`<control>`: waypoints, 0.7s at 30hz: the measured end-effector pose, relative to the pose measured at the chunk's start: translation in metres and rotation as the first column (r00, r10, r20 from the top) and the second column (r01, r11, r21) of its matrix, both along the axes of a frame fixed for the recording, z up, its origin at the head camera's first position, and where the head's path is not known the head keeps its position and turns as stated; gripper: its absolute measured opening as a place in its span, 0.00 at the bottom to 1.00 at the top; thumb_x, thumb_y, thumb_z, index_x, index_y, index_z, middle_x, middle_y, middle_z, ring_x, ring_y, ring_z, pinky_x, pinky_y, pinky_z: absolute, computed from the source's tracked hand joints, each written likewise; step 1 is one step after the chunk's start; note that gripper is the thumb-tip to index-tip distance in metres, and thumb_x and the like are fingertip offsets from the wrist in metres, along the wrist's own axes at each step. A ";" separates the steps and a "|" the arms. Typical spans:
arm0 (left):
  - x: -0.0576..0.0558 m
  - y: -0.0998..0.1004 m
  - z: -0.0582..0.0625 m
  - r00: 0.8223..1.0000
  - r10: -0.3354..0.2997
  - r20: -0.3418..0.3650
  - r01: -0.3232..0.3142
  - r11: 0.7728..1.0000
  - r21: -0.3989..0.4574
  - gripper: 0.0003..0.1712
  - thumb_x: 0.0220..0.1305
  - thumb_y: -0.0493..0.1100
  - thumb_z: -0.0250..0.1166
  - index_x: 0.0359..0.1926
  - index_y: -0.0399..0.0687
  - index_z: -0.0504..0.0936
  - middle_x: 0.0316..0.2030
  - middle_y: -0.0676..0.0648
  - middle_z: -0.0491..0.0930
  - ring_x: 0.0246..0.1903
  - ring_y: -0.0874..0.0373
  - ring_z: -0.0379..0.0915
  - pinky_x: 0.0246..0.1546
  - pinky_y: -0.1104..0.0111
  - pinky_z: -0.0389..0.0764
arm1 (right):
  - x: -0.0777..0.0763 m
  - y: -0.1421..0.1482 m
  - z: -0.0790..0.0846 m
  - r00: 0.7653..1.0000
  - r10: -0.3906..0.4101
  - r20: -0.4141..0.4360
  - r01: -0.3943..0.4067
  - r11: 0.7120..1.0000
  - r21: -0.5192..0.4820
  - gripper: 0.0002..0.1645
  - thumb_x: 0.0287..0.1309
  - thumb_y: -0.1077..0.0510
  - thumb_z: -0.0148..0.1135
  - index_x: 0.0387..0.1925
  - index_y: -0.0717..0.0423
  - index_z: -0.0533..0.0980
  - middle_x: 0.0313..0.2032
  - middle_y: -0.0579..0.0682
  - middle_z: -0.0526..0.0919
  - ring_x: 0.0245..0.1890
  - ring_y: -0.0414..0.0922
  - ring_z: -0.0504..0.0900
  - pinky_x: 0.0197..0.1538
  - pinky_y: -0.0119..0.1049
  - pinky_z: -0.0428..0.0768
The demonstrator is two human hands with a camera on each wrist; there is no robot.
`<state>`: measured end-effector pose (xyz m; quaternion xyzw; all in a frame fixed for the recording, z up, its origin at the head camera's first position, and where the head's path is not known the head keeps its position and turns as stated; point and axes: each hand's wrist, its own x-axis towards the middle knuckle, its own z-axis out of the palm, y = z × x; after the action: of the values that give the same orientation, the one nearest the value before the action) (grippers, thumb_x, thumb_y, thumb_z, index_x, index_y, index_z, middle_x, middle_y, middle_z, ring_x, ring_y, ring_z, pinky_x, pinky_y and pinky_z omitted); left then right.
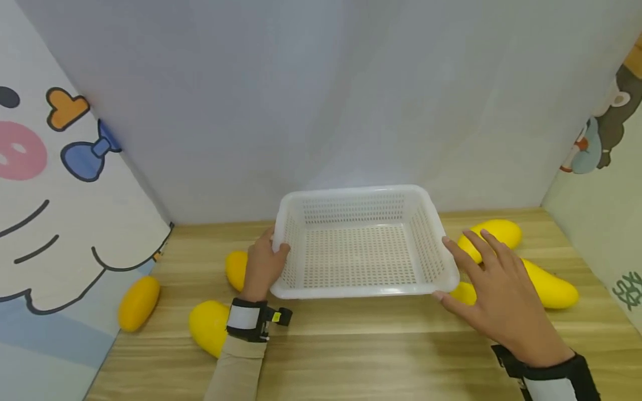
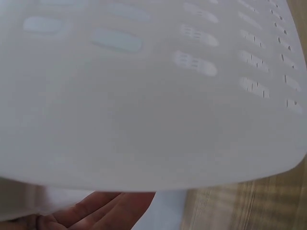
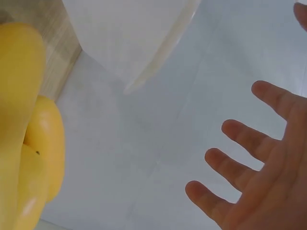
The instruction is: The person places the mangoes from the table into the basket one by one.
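A white perforated plastic basket point(image 1: 358, 292) is held tilted above the wooden table, its inside facing me and nothing in it. My left hand point(image 1: 264, 262) grips its left end, thumb over the rim and the other fingers behind. The left wrist view is mostly filled by the basket's wall point(image 2: 144, 124), with fingers point(image 2: 122, 211) below it. My right hand point(image 1: 501, 295) is spread open beside the basket's right end, above yellow mangoes point(image 1: 551, 285). In the right wrist view that hand point(image 3: 273, 167) has straight, parted fingers and holds nothing.
More mangoes lie left: one orange-yellow mango point(image 1: 139, 303) near the left wall, another mango point(image 1: 209, 327) beside my left wrist, and one partly behind my left hand. Several sit at the right. A grey wall point(image 1: 321, 111) stands behind the table point(image 1: 351, 356), with printed panels either side.
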<state>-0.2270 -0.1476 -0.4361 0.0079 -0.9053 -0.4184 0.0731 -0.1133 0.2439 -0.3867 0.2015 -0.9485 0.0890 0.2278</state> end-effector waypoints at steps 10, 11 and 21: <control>0.000 0.001 0.000 1.000 -0.003 0.008 0.003 1.000 0.021 0.28 0.63 0.44 0.56 0.63 0.42 0.65 0.35 0.41 0.80 0.25 0.56 0.78 0.19 0.67 0.78 | -0.001 0.030 0.009 0.993 -0.024 -0.118 0.022 1.000 -0.011 0.51 0.44 0.24 0.54 0.65 0.48 0.65 0.56 0.61 0.71 0.54 0.61 0.68 0.51 0.61 0.67; 0.000 0.001 -0.001 1.000 -0.003 0.010 0.003 1.000 0.022 0.28 0.63 0.44 0.56 0.64 0.42 0.65 0.35 0.41 0.80 0.25 0.56 0.78 0.19 0.67 0.78 | -0.001 0.032 0.008 0.992 -0.026 -0.122 0.025 1.000 -0.011 0.52 0.44 0.23 0.53 0.64 0.49 0.65 0.55 0.61 0.71 0.54 0.61 0.68 0.51 0.61 0.67; -0.001 0.003 -0.001 1.000 0.000 0.007 0.000 1.000 0.017 0.28 0.62 0.43 0.56 0.63 0.42 0.65 0.33 0.42 0.80 0.24 0.57 0.78 0.19 0.68 0.78 | 0.005 0.039 0.003 0.994 -0.100 -0.035 0.101 0.994 0.039 0.54 0.32 0.32 0.66 0.63 0.50 0.65 0.55 0.62 0.69 0.54 0.61 0.65 0.52 0.63 0.65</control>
<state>-0.2284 -0.1450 -0.4374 0.0101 -0.9018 -0.4262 0.0700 -0.1084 0.2824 -0.3836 0.1596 -0.9551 0.0544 0.2436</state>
